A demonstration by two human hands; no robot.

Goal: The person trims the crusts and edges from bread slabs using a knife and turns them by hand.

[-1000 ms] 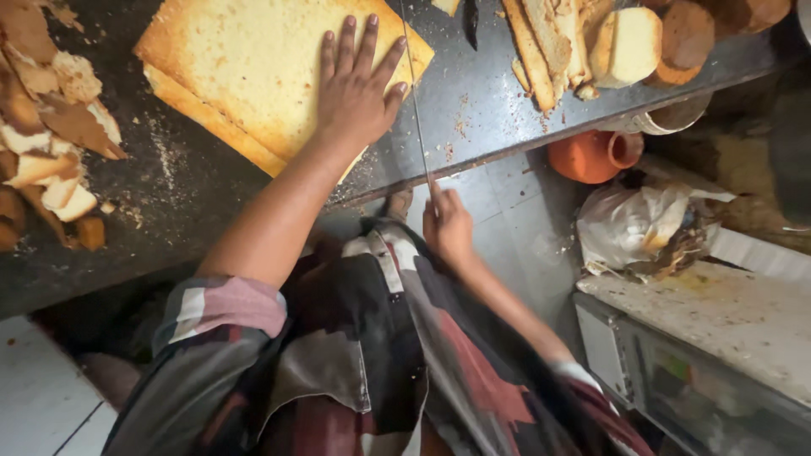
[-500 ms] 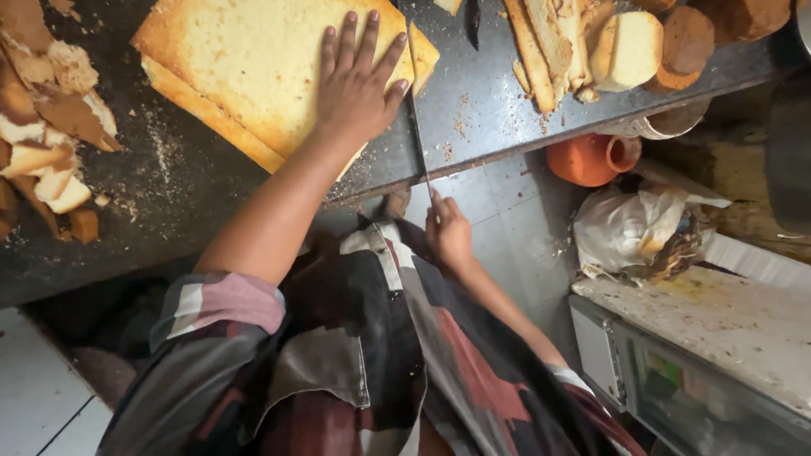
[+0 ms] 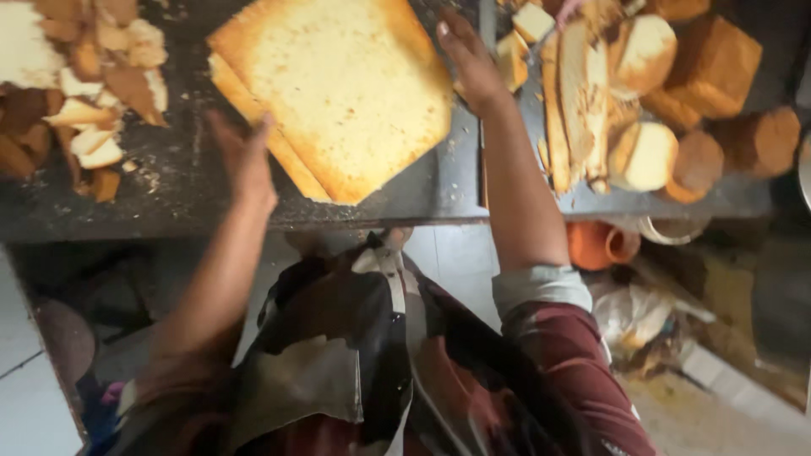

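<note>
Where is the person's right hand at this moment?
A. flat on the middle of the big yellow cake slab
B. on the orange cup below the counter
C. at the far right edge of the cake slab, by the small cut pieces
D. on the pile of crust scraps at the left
C: the right hand reaches to the far right edge of the cake slab, next to the small cut pieces.

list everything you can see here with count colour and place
sponge sheets: stack of at least two, yellow with brown edges, middle of the counter
counter: one, dark, crumb-strewn, across the top
scraps: a pile, brown and cream, counter's left end
cake pieces: many, brown crust, pale inside, counter's right end
cup: one, orange, below the counter edge, right
plastic bag: one, clear, lower right
left hand: blurred, empty, by the sheets' left corner
right hand: at the sheets' right edge
</note>
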